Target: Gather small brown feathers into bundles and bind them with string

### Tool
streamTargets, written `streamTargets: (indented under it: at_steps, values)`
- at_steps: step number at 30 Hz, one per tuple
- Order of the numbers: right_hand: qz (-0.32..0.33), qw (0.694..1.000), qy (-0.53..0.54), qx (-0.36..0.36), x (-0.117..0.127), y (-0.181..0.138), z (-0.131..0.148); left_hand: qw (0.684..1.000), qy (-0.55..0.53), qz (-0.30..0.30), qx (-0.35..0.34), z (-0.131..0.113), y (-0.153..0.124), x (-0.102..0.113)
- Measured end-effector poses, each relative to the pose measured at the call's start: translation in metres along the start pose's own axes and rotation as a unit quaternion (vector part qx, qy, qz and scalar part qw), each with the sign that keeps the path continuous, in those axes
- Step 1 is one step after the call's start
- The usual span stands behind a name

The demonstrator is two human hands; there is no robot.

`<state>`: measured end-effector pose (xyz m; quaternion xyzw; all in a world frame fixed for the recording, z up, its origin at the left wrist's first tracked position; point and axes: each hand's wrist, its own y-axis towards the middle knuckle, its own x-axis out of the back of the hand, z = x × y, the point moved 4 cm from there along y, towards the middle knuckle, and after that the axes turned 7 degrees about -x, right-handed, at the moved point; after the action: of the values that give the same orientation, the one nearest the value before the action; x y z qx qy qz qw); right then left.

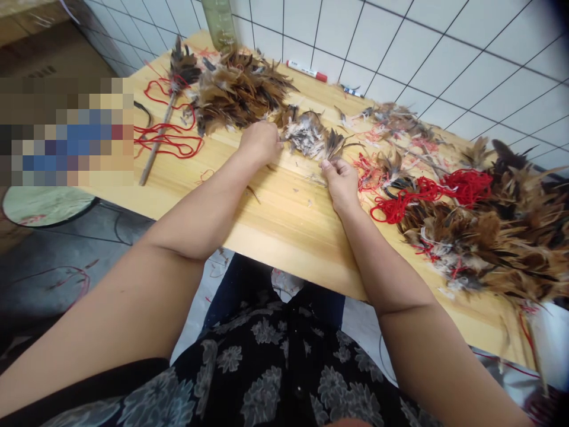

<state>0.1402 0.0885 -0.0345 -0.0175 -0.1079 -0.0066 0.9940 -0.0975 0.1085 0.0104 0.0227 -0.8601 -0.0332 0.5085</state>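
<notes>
While the right hand (344, 181) pinches dark feathers (335, 142), left hand (260, 144) curled, its grip unclear, pale feather clump (306, 134) between, worktop (284, 222) beneath

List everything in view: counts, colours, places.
table: one, tan, centre
tiled wall: one, white, back
feather piles: two large, brown, left and right
loose feathers: many, brownish, back right
fluff: one clump, whitish, centre
thread: two main tangles, red, left and right
feathered stick: one, greyish, left
markers: two, red-white and blue-white, back
bottle: one, greenish, back left
disc: one, pale green, left
shirt: one, black-grey, bottom
left hand: one, bare, fluff's left
right hand: one, bare, fluff's right
</notes>
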Motion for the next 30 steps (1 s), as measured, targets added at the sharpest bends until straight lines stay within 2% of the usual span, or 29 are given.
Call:
streamTargets:
  at_steps: [6, 10, 13, 17, 19, 21, 24, 28, 30]
  values:
    - [-0.001, 1.0, 0.001, 0.003, 0.0, -0.001, 0.002, 0.999, -0.029, -0.003, 0.033, 0.014, 0.004, -0.001]
    - [-0.006, 1.0, 0.0, -0.002, -0.001, -0.002, 0.003, 0.996, -0.075, -0.039, 0.026, 0.025, 0.004, 0.011]
    - [-0.001, 1.0, -0.002, 0.0, -0.002, 0.0, 0.0, 0.994, -0.079, -0.072, 0.01, 0.023, 0.002, 0.013]
    - [0.008, 1.0, -0.01, 0.016, -0.003, 0.003, -0.004, 0.997, -0.07, -0.033, -0.005, 0.013, 0.004, -0.003]
    - [0.008, 1.0, -0.011, 0.017, -0.003, 0.004, -0.005, 0.998, -0.065, -0.013, 0.006, 0.013, 0.006, -0.011]
    - [0.009, 1.0, -0.012, 0.015, -0.003, 0.003, -0.005, 0.996, -0.089, -0.018, 0.024, 0.016, 0.009, -0.012]
    - [0.007, 1.0, -0.014, 0.011, -0.002, 0.0, -0.002, 0.995, -0.087, -0.017, 0.041, 0.021, 0.008, -0.004]
    - [0.005, 1.0, -0.013, 0.006, -0.002, -0.002, 0.001, 0.997, 0.042, 0.04, 0.042, 0.018, 0.0, 0.017]
    - [0.006, 1.0, -0.013, 0.005, -0.002, -0.002, 0.0, 0.999, 0.038, 0.009, 0.033, 0.017, -0.004, 0.03]
